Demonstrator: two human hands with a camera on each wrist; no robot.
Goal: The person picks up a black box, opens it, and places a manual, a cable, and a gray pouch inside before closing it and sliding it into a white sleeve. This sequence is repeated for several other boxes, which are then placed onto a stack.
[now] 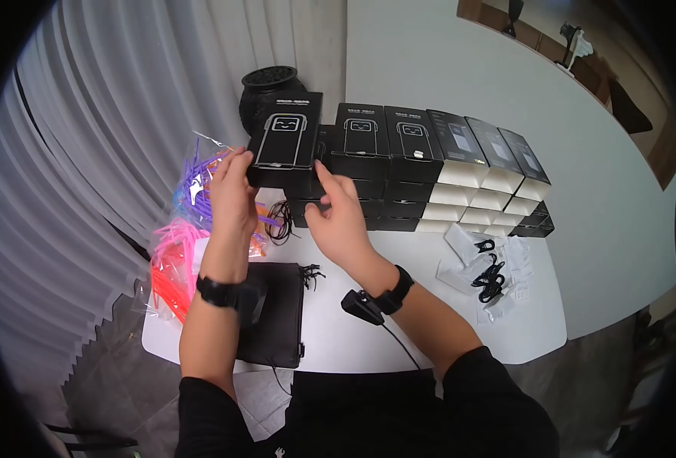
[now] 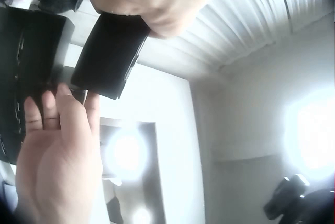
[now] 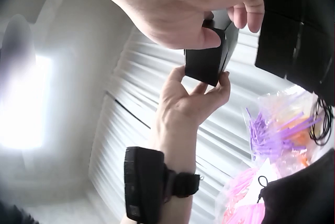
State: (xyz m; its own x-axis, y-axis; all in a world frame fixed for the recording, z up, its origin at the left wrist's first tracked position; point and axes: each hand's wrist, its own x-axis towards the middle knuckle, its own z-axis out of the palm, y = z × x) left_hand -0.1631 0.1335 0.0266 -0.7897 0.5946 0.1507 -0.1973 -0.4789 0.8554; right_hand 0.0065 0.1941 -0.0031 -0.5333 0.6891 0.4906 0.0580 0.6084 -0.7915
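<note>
A black box (image 1: pixel 283 141) with a smiling-face drawing is held up at the left end of the stacked boxes (image 1: pixel 410 164). My left hand (image 1: pixel 233 191) grips its left side; in the right wrist view that hand (image 3: pixel 191 104) pinches the box (image 3: pixel 204 64) between thumb and fingers. My right hand (image 1: pixel 342 221) is at the box's lower right corner, index finger extended, thumb apart. The left wrist view shows the right hand (image 2: pixel 60 151) with fingers extended near the held box (image 2: pixel 111 54); whether it touches the box is unclear.
Bags of purple sticks (image 1: pixel 194 183) and pink and red ones (image 1: pixel 172 263) lie on the left. A black pouch (image 1: pixel 277 320) is near the front edge, with coiled black cable (image 1: pixel 279 221) behind. Small bags and cables (image 1: pixel 490 278) lie right. A dark pot (image 1: pixel 269 84) stands behind.
</note>
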